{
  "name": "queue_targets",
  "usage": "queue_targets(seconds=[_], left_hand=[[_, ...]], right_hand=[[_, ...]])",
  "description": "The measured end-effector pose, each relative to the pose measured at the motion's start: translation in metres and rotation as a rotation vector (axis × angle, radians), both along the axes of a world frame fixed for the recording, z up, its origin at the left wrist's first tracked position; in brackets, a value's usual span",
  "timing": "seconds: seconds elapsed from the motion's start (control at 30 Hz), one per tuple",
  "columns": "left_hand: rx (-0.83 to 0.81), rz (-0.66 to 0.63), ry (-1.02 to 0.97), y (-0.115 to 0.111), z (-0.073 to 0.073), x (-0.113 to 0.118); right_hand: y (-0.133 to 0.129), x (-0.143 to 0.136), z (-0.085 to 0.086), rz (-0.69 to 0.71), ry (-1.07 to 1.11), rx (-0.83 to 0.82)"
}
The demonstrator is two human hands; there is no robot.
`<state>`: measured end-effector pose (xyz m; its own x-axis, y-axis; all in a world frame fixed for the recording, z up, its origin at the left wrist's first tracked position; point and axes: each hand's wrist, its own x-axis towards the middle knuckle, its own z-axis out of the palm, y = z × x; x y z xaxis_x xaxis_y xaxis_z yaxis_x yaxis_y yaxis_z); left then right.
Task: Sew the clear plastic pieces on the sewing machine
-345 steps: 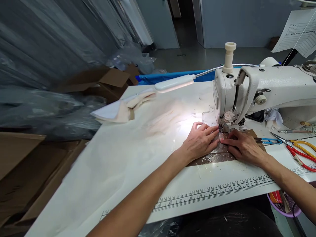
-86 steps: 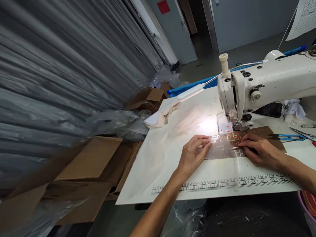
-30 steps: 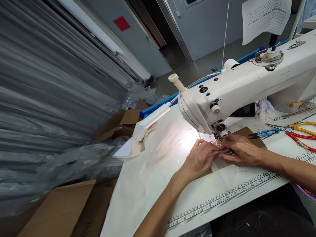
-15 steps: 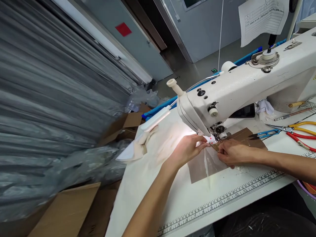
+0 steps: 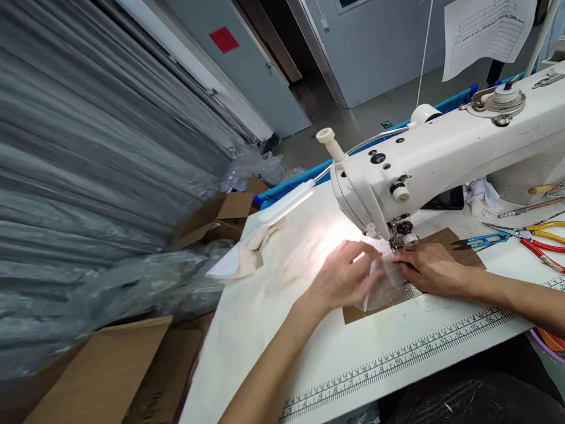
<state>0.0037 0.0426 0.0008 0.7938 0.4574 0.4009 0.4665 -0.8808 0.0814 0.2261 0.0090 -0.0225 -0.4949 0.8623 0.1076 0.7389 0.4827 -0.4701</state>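
Observation:
A white sewing machine (image 5: 441, 159) reaches in from the right, its needle area over the table. A thin clear plastic sheet (image 5: 388, 285) lies below the needle, above a brown board (image 5: 359, 314). My left hand (image 5: 348, 274) is at the sheet's left side, its fingers curved and blurred around the plastic. Close to the presser foot on the right, my right hand (image 5: 430, 268) pinches the sheet's edge with thumb and forefinger. Small red marks show on a pale piece beside the needle.
Blue snips (image 5: 485, 240) and yellow-and-red-handled tools (image 5: 541, 235) lie at the right. A lamp (image 5: 286, 203) and folded cloth (image 5: 247, 259) are on the left of the table (image 5: 247, 347). A printed ruler (image 5: 397, 365) follows the front edge. Cardboard boxes (image 5: 106, 365) stand lower left.
My left hand has moved down a little and the plastic is now bunched and lifted near its fingers. My right hand has shifted slightly at the foot. The whole view has moved slightly.

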Motion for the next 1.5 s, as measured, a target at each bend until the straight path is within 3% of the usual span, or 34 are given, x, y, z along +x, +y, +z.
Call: queue_targets(seconds=[0.1, 0.2, 0.3, 0.43, 0.57, 0.73, 0.93, 1.2, 1.33, 1.5], left_hand=[[-0.111, -0.165, 0.018, -0.025, -0.001, -0.002], [-0.043, -0.196, 0.014, -0.032, -0.012, 0.0], [-0.004, -0.089, -0.096, -0.03, -0.024, 0.005], [-0.235, 0.19, -0.241, -0.029, -0.028, 0.011], [-0.382, 0.275, -0.306, -0.031, -0.025, 0.012], [-0.253, 0.265, -0.244, -0.034, -0.026, 0.015], [0.133, -0.029, -0.079, -0.037, -0.026, 0.017], [0.109, -0.077, -0.093, -0.034, -0.03, 0.016], [0.161, -0.107, -0.103, -0.034, -0.029, 0.018], [0.228, -0.081, -0.144, -0.035, -0.029, 0.02]], right_hand=[[0.004, 0.002, -0.001, 0.016, -0.006, -0.031], [0.007, 0.002, 0.0, 0.0, -0.06, -0.071], [0.01, 0.004, 0.0, 0.008, -0.079, -0.062], [0.01, 0.013, -0.003, 0.046, 0.067, -0.061], [-0.004, 0.02, -0.004, 0.041, 0.28, 0.02], [-0.025, 0.017, -0.001, 0.183, 0.065, 0.116], [-0.027, 0.017, 0.0, 0.222, 0.051, 0.091], [0.0, 0.031, 0.004, 0.247, 0.164, -0.036], [0.015, 0.032, 0.002, 0.234, 0.038, 0.031], [0.014, 0.025, -0.001, 0.234, -0.055, 0.117]])
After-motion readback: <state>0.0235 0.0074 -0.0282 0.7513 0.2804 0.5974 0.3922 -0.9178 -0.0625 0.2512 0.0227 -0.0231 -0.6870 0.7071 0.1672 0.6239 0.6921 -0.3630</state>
